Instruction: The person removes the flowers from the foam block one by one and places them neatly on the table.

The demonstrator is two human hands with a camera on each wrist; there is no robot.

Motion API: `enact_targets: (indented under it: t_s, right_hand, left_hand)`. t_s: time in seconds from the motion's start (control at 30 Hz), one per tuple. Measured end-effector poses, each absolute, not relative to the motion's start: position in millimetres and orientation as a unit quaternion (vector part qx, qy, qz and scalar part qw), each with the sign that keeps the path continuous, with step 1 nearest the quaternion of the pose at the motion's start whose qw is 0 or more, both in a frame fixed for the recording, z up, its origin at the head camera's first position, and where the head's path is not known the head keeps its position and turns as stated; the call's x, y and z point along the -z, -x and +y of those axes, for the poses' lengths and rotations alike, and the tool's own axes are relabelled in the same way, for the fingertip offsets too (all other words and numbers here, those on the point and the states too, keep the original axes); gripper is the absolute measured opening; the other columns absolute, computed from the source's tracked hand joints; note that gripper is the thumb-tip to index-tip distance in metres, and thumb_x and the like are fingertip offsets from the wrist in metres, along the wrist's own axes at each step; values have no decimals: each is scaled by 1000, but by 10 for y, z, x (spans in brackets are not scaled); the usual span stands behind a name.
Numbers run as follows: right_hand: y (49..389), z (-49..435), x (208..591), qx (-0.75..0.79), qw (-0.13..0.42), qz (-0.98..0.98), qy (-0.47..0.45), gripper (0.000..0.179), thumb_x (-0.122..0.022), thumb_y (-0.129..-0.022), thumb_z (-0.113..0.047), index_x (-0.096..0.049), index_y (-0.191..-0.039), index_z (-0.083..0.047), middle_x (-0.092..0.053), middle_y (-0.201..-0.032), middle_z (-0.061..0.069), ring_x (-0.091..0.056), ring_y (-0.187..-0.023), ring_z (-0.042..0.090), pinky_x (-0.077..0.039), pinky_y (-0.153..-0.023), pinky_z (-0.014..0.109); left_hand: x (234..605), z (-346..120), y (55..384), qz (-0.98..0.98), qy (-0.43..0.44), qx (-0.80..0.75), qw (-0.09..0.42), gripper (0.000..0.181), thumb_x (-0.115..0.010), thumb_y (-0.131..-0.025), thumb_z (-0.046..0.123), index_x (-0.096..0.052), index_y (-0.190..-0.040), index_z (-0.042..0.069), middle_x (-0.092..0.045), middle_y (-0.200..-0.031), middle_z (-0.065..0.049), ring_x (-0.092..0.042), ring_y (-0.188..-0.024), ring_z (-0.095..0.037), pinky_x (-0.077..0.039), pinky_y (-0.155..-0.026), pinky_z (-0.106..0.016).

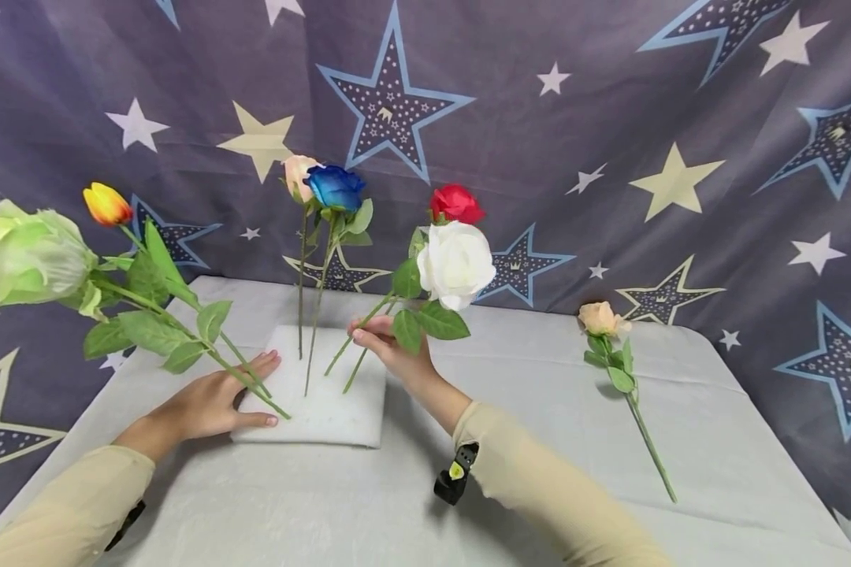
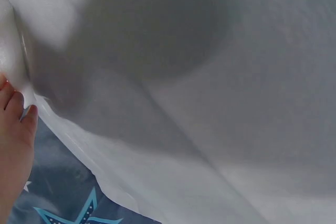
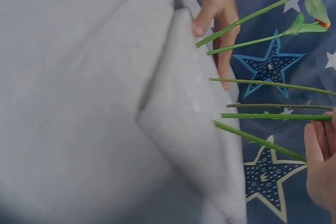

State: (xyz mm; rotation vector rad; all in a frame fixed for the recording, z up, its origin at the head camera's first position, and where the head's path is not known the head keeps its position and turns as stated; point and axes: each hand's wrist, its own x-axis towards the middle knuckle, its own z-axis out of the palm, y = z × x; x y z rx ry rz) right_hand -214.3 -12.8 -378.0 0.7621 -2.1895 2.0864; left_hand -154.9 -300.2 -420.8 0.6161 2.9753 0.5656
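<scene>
the right hand (image 1: pixel 406 361) pinches a green stem (image 1: pixel 338 357) below the white rose (image 1: pixel 457 264) and red rose (image 1: pixel 457 202), while the left hand (image 1: pixel 213 402) rests spread on the white block (image 1: pixel 347 425) between the hands, so a gentle push along the stem, held low, should stop bending.

White rose (image 1: pixel 456 264), star-patterned backdrop (image 1: pixel 525 142)

My head view is looking forward and down over my left hand (image 1: pixel 209 402), right hand (image 1: pixel 404 358) and the white block (image 1: pixel 333 417). My left-wrist view is closely facing the tablecloth (image 2: pixel 252 103); my right-wrist view, turned sideways, is sharing both hands and the stems (image 3: pixel 273 116) with the first.
</scene>
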Motion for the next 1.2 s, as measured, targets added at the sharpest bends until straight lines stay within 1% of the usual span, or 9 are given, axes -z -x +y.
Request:
enact_targets:
  t_s: [0.1,0.23,0.33,0.43,0.53,0.7,0.77,1.03,1.2]
  right_hand:
    - [2138,-130,3853,-679,-2,-694,-238,21,-68,-85,0,-68,-103,11,-69,-107,28,-70,-100,36,-58,-87,24]
    - [2136,-110,3895,-686,-18,-689,-233,23,-67,-86,-2,-69,-105,9,-69,-110,26,-69,-103,36,-58,-88,24]
    - [2143,-80,3903,-688,-15,-683,-245,22,-66,-86,1,-67,-105,13,-67,-110,29,-67,-103,39,-58,-89,27]
    - [2149,-39,3899,-695,-14,-675,-249,21,-65,-86,4,-66,-103,16,-66,-110,32,-69,-102,35,-58,-90,28]
    - [2148,-3,3881,-702,-13,-667,-249,21,-65,-86,5,-65,-103,17,-65,-110,33,-69,-102,34,-58,-90,28]
    - [2155,12,3834,-689,10,-672,-270,20,-65,-85,7,-65,-101,18,-66,-108,34,-65,-103,45,-58,-90,29]
    - [2154,10,3810,-678,12,-681,-275,19,-64,-86,6,-66,-101,17,-66,-108,32,-65,-103,45,-57,-90,27]
    - [2161,-15,3723,-648,0,-712,-270,22,-64,-88,-2,-68,-105,12,-69,-109,27,-67,-105,38,-56,-93,24]
    - [2178,-37,3692,-632,33,-723,-276,20,-66,-87,-3,-71,-103,8,-72,-106,23,-69,-102,35,-56,-91,22]
  left_hand:
    - [4228,-3008,1542,964,-194,-182,26,97,-66,-76,66,-35,-149,10,-33,-154,-21,-36,-137,-46,-31,-110,-61]
    - [4240,-3011,1540,963,-194,-184,24,97,-67,-76,65,-35,-149,9,-33,-154,-21,-36,-137,-46,-31,-111,-61]
    - [4231,-3006,1544,963,-195,-184,25,97,-67,-76,65,-35,-149,9,-33,-154,-21,-36,-138,-46,-31,-111,-61]
    - [4217,-3002,1552,963,-196,-184,28,97,-67,-77,65,-35,-149,9,-32,-155,-21,-35,-139,-46,-30,-111,-61]
    - [4201,-3002,1560,962,-197,-184,31,97,-66,-77,64,-34,-149,9,-31,-155,-21,-34,-139,-45,-30,-111,-60]
    - [4193,-3006,1572,964,-192,-183,34,99,-66,-76,66,-33,-150,9,-30,-156,-21,-33,-140,-45,-29,-112,-61]
    - [4200,-3005,1580,964,-189,-181,37,100,-65,-76,67,-33,-150,9,-29,-156,-20,-33,-140,-45,-28,-112,-61]
    - [4210,-3000,1578,963,-192,-186,43,100,-66,-76,66,-33,-150,8,-29,-156,-21,-32,-141,-45,-27,-112,-61]
    - [4189,-2989,1570,963,-190,-186,47,99,-65,-76,66,-33,-150,9,-29,-157,-19,-31,-141,-44,-27,-112,-61]
